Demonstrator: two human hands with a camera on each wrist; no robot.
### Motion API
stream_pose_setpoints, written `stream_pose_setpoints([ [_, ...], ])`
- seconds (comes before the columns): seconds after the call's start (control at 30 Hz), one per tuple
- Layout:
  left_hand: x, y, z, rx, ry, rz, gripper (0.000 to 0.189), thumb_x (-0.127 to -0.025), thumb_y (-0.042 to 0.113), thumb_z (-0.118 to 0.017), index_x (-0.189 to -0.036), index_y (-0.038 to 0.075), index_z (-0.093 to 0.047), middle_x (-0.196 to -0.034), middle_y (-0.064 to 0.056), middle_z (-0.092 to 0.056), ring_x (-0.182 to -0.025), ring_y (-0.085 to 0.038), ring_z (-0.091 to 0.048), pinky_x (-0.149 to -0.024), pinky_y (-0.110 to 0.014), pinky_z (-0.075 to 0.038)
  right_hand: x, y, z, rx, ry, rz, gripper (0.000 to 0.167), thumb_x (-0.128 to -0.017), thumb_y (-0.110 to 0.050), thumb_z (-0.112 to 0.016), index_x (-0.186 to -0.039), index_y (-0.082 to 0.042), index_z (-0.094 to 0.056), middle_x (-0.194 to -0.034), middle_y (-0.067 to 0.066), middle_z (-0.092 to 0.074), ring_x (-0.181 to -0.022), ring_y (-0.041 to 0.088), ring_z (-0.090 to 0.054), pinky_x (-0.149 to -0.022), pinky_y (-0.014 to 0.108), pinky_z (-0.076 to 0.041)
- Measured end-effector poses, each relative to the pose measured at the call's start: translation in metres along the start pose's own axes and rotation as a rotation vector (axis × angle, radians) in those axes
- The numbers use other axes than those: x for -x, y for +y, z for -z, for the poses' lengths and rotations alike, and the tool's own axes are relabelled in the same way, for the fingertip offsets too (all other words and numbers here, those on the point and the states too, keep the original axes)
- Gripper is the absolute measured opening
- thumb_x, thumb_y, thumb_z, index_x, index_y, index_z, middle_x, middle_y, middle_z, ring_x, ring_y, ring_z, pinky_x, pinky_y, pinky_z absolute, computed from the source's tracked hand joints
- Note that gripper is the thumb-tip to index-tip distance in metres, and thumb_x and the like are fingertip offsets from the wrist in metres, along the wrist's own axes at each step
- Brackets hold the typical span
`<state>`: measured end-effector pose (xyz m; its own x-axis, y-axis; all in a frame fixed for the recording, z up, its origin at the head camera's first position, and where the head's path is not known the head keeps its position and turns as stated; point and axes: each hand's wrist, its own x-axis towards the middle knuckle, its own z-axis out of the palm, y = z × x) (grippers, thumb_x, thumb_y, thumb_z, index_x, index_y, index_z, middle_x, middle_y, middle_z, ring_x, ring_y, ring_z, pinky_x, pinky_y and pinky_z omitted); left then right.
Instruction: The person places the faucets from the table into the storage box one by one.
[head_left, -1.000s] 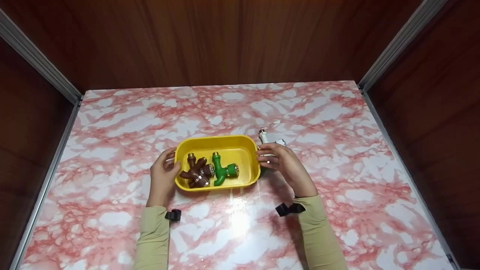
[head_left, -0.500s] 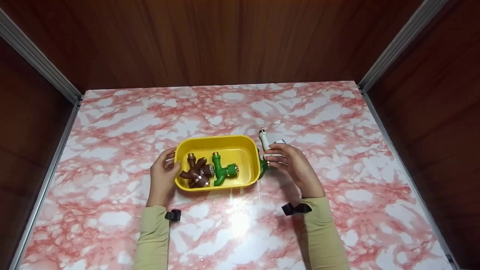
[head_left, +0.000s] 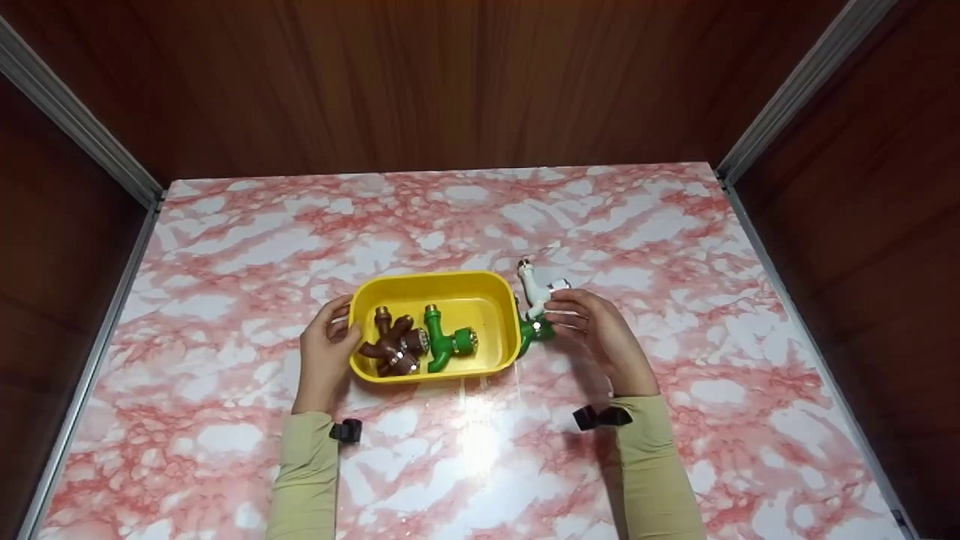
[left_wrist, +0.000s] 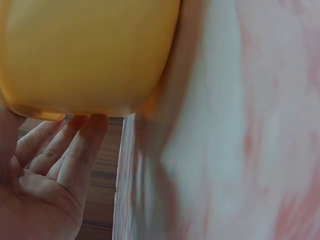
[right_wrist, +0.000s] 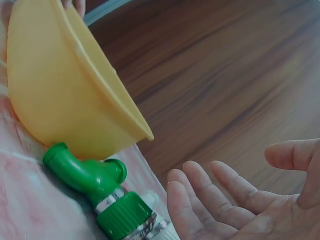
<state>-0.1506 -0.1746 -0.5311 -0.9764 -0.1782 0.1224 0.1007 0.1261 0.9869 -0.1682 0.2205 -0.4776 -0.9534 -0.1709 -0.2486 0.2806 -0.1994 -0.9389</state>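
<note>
My left hand [head_left: 328, 346] holds the left end of a yellow plastic tub [head_left: 491, 289], thumb at the rim and fingers against the outer wall. Inside the tub lie brown taps [head_left: 391, 345], overlapping one another, and a green tap [head_left: 442, 345]. Just past the tub's right end, a second green tap [right_wrist: 90, 177] lies on the table, close by the tub's wall. A white tap [head_left: 534, 289] is right behind it. My right hand [head_left: 600, 334] hovers beside these two taps, fingers spread and loosely bent, palm toward the tub, holding nothing.
The table [head_left: 450, 217] has a red and white marbled top. Dark wood-grain panels [head_left: 450, 82] stand at the back and both sides, with metal strips [head_left: 795, 75] along the corners. Black wrist straps [head_left: 602, 418] sit at the sleeve ends.
My right hand has let go of the tub's right end and drawn away to the right, uncovering the green and white taps there. The left hand and the tub stay put.
</note>
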Motion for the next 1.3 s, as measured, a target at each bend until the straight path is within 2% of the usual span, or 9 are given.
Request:
stream_pose_setpoints([
  [0.2, -0.001, -0.005, -0.001, 0.005, 0.016, -0.024, 0.044, -0.085, -0.012, -0.06, -0.127, 0.001, -0.058, -0.113, -0.02, -0.06, -0.101, -0.033, -0.062, -0.082, -0.025, -0.054, -0.001, 0.003, 0.007, 0.003, 0.017, -0.006, 0.048, -0.102, -0.028, -0.043, -0.13, 0.011, -0.048, -0.129, 0.034, -0.049, -0.112, 0.04, -0.056, -0.1, 0.051, -0.042],
  [0.37, 0.0, -0.004, -0.001, 0.013, 0.023, -0.021, 0.043, -0.085, -0.011, -0.06, -0.127, 0.0, -0.058, -0.113, -0.022, -0.06, -0.101, -0.036, -0.062, -0.081, -0.024, -0.054, -0.001, 0.004, 0.01, -0.011, 0.042, -0.037, 0.049, -0.101, -0.028, -0.045, -0.131, 0.011, -0.047, -0.13, 0.033, -0.049, -0.113, 0.039, -0.056, -0.1, 0.048, -0.043],
  [0.47, 0.001, 0.002, -0.001, 0.022, 0.016, -0.012, 0.044, -0.085, -0.012, -0.06, -0.127, -0.003, -0.057, -0.114, -0.026, -0.058, -0.102, -0.041, -0.06, -0.081, -0.023, -0.053, -0.002, 0.006, 0.012, -0.014, 0.051, -0.049, 0.05, -0.101, -0.028, -0.045, -0.131, 0.011, -0.046, -0.13, 0.032, -0.05, -0.113, 0.039, -0.056, -0.1, 0.047, -0.043],
  [0.63, 0.006, 0.021, -0.002, 0.026, -0.005, -0.02, 0.044, -0.084, -0.014, -0.058, -0.128, -0.01, -0.053, -0.115, -0.033, -0.055, -0.103, -0.049, -0.057, -0.083, -0.029, -0.054, -0.005, 0.011, 0.017, 0.0, 0.053, -0.037, 0.052, -0.101, -0.029, -0.045, -0.132, 0.012, -0.044, -0.129, 0.031, -0.051, -0.111, 0.038, -0.057, -0.099, 0.047, -0.044],
  [0.83, 0.008, 0.03, -0.001, 0.016, -0.022, -0.002, 0.044, -0.085, -0.013, -0.058, -0.129, -0.01, -0.053, -0.117, -0.033, -0.055, -0.106, -0.048, -0.057, -0.082, -0.028, -0.054, -0.017, 0.027, 0.031, 0.0, 0.045, -0.031, 0.056, -0.096, -0.036, -0.053, -0.13, 0.009, -0.049, -0.126, 0.024, -0.057, -0.11, 0.032, -0.06, -0.093, 0.042, -0.05],
  [1.0, 0.008, 0.028, -0.001, 0.016, -0.032, 0.011, 0.044, -0.086, -0.012, -0.058, -0.13, -0.008, -0.052, -0.118, -0.032, -0.055, -0.106, -0.046, -0.057, -0.083, -0.029, -0.054, -0.028, 0.039, 0.042, -0.041, 0.054, -0.048, 0.053, -0.094, -0.036, -0.057, -0.127, 0.006, -0.053, -0.125, 0.022, -0.058, -0.111, 0.031, -0.06, -0.093, 0.041, -0.05],
  [1.03, 0.006, 0.024, 0.0, 0.016, -0.026, 0.008, 0.045, -0.085, -0.012, -0.058, -0.13, -0.007, -0.053, -0.118, -0.03, -0.056, -0.106, -0.044, -0.058, -0.083, -0.03, -0.054, -0.028, 0.039, 0.041, -0.041, 0.059, -0.054, 0.052, -0.094, -0.035, -0.057, -0.126, 0.005, -0.054, -0.125, 0.023, -0.058, -0.11, 0.031, -0.06, -0.093, 0.041, -0.05],
  [1.23, 0.0, -0.003, -0.001, 0.013, 0.019, -0.007, 0.045, -0.085, -0.012, -0.061, -0.128, 0.001, -0.058, -0.114, -0.02, -0.06, -0.102, -0.036, -0.061, -0.084, -0.026, -0.052, -0.015, 0.019, 0.02, -0.063, 0.123, -0.109, 0.042, -0.099, -0.023, -0.049, -0.126, 0.009, -0.052, -0.126, 0.029, -0.054, -0.106, 0.032, -0.061, -0.097, 0.047, -0.046],
  [1.3, 0.001, 0.001, -0.001, 0.019, 0.016, -0.003, 0.044, -0.085, -0.012, -0.06, -0.127, -0.002, -0.057, -0.114, -0.022, -0.06, -0.103, -0.038, -0.061, -0.085, -0.027, -0.052, -0.014, 0.017, 0.017, -0.08, 0.13, -0.119, 0.042, -0.1, -0.021, -0.048, -0.127, 0.01, -0.051, -0.127, 0.031, -0.053, -0.105, 0.033, -0.06, -0.098, 0.048, -0.045],
])
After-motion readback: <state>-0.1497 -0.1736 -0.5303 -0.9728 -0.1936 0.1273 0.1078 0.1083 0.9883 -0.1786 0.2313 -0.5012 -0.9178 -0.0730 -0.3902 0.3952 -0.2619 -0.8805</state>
